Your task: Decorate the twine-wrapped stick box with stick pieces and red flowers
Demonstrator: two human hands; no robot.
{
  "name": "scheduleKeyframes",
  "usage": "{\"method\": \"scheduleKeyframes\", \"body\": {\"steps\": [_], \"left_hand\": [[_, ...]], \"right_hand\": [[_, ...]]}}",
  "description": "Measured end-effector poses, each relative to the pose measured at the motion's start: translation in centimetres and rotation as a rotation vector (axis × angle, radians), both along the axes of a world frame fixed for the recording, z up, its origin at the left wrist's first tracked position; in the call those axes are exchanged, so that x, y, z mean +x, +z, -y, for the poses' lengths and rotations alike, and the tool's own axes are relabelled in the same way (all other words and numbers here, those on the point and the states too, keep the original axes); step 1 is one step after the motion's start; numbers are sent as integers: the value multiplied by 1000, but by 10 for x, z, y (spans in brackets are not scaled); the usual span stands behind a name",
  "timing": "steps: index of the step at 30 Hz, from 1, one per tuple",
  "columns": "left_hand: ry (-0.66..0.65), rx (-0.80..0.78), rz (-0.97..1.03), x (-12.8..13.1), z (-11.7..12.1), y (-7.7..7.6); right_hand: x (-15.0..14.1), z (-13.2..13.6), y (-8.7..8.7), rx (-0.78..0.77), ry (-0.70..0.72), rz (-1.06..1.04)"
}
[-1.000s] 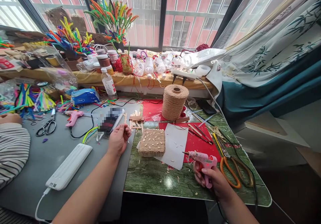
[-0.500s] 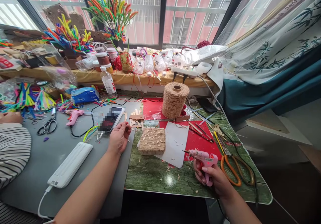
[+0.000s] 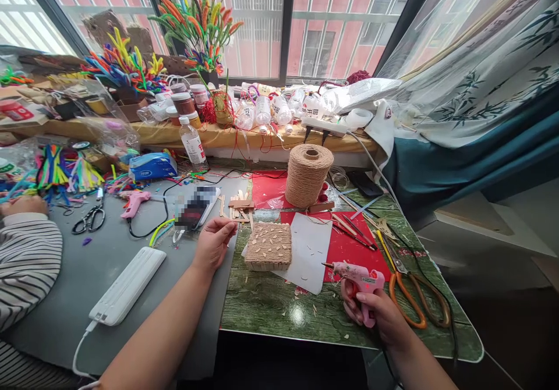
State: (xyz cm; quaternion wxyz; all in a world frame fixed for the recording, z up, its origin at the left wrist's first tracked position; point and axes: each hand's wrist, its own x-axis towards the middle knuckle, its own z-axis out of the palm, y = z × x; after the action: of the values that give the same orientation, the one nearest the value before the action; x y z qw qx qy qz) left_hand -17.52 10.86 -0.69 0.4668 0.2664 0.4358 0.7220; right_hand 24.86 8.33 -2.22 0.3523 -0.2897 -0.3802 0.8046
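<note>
My right hand [image 3: 376, 309] grips a pink hot glue gun [image 3: 358, 275], its nozzle pointing left over the white paper's edge. To the left of a twine-wrapped box [image 3: 268, 247], my left hand [image 3: 215, 243] hovers with thumb and fingertips pinched together. Whatever those fingertips hold, if anything, is too small to make out. Small pale wood chips are scattered over the top of the box. A white sheet of paper [image 3: 308, 256] lies partly under the box, on top of red paper [image 3: 349, 250].
Behind the box stands a big twine spool [image 3: 309, 176]. Orange-handled scissors [image 3: 408, 300] lie at the right, by a black cord. Wooden sticks [image 3: 240, 206], a phone [image 3: 198, 208] and a white power bank [image 3: 127, 285] lie leftward. Another person's striped sleeve [image 3: 28, 268] rests at far left.
The view has shifted slightly, moving everything a little to the right. My left hand has moved slightly closer to the box, still pinched. The glue gun stays in my right hand.
</note>
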Motion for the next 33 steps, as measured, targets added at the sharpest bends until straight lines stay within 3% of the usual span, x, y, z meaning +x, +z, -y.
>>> {"method": "scheduleKeyframes", "body": {"steps": [9, 17, 22, 28, 33], "left_hand": [[-117, 79, -27, 8, 2, 10], [-121, 74, -231, 7, 3, 2], [-75, 142, -617, 9, 4, -1], [-14, 293, -1025, 20, 21, 24], [-106, 460, -1498, 25, 31, 35]], "right_hand": [[0, -1, -3, 8, -5, 31], [-1, -1, -5, 17, -6, -25], [0, -1, -3, 11, -2, -12], [2, -1, -1, 9, -9, -7], [2, -2, -4, 13, -4, -8]]}}
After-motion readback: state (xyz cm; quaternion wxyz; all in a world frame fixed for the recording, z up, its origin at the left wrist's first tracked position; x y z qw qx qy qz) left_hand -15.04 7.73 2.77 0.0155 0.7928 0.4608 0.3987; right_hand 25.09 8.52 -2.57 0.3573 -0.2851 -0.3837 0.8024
